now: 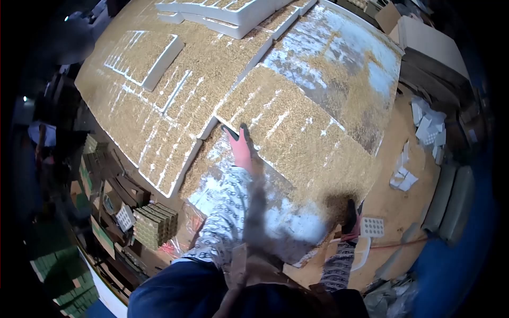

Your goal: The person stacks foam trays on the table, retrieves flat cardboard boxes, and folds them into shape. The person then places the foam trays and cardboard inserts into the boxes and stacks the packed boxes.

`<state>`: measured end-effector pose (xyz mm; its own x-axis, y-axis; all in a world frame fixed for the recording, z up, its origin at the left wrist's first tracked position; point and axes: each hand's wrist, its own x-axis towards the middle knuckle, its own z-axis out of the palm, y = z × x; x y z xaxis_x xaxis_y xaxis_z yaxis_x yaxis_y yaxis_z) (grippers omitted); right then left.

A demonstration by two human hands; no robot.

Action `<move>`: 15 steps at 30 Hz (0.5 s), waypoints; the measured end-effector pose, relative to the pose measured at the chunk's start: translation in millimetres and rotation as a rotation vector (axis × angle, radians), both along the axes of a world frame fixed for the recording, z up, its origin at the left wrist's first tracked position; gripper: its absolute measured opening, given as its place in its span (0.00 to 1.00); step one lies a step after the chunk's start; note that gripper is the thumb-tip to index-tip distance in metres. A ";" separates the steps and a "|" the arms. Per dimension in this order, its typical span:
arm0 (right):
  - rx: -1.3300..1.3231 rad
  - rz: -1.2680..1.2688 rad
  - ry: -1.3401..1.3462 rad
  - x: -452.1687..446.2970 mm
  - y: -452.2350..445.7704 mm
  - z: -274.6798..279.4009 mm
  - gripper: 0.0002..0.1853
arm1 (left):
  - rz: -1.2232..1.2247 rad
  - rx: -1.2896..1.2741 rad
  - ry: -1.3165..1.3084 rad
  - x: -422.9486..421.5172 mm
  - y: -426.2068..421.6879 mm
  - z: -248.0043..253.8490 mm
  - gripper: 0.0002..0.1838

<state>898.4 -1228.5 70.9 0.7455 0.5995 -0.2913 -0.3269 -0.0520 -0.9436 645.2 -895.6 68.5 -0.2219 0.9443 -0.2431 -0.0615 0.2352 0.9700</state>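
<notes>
My left hand [240,148], in a pink glove with dark fingertips, reaches to the near left corner of a white tray [275,119] covered with tan grains. Its thumb and fingers are spread in a V at the tray's edge. At the tray's near right end is my right hand [351,220], in a dark and pink glove; it is partly in shadow, and its fingers are hard to make out. Between my hands lies a bare, whitish tabletop part [270,201] with scattered grains.
More grain-covered white trays [164,63] lie left and behind, some stacked [238,26]. A small perforated white plate [372,227] is beside my right hand. Stacked egg-carton-like blocks [154,225] stand on the floor at left; cardboard boxes [432,45] sit at the right.
</notes>
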 end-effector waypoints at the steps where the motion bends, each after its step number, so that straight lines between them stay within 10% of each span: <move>1: -0.033 0.018 -0.104 0.2 2.5 4.0 0.22 | -0.056 -0.072 -0.096 7.6 -0.8 11.3 0.44; 4: -0.047 0.052 -0.360 1.7 -17.9 -21.9 0.20 | -0.129 -0.090 -0.168 15.0 4.0 -7.0 0.52; 7: 0.076 -0.044 0.106 2.9 -11.8 -27.5 0.18 | -0.113 0.080 -0.275 29.6 -6.7 42.3 0.53; 10: -0.244 0.055 -0.241 -11.9 -30.1 -4.2 0.23 | -0.215 -0.045 -0.342 9.5 -12.7 57.8 0.49; 12: -0.083 -0.087 -0.092 -9.9 -52.4 -13.5 0.25 | -0.239 -0.054 -0.352 -9.5 -11.6 26.0 0.47; 14: 0.170 -0.252 0.321 -24.7 -29.2 21.7 0.27 | -0.175 0.205 -0.354 -20.7 -11.3 77.1 0.45; 15: 0.199 0.063 0.573 -20.9 -22.2 39.0 0.23 | -0.139 0.248 -0.363 -28.1 -10.3 134.1 0.45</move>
<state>877.4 -1250.6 109.9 0.4643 0.7216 -0.5136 -0.7875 0.0710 -0.6122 617.1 -906.0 202.6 -0.0318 0.9985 -0.0450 -0.3919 0.0290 0.9195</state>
